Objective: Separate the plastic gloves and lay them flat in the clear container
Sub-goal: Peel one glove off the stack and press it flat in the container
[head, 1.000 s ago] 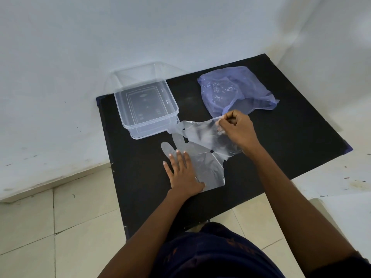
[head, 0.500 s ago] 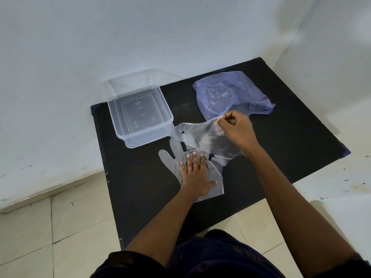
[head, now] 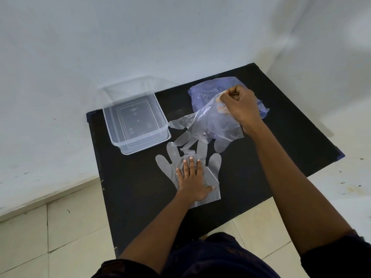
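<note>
A clear plastic glove (head: 213,167) lies flat on the black table, fingers pointing away from me. My left hand (head: 191,180) presses flat on its palm. My right hand (head: 239,105) pinches the cuff of a second clear glove (head: 206,127) and holds it lifted up and to the right. That glove's fingers still hang down onto the flat glove. The clear container (head: 135,117) stands at the table's far left with nothing in it.
A crumpled purple plastic bag (head: 202,93) lies at the back of the black table (head: 140,187), partly behind my right hand. White walls close in the back and right. Tiled floor shows below the table's near edge.
My right hand has pulled the upper glove up and away to the right, peeling it off the lower one. My left hand has stayed pressed on the lower glove.
</note>
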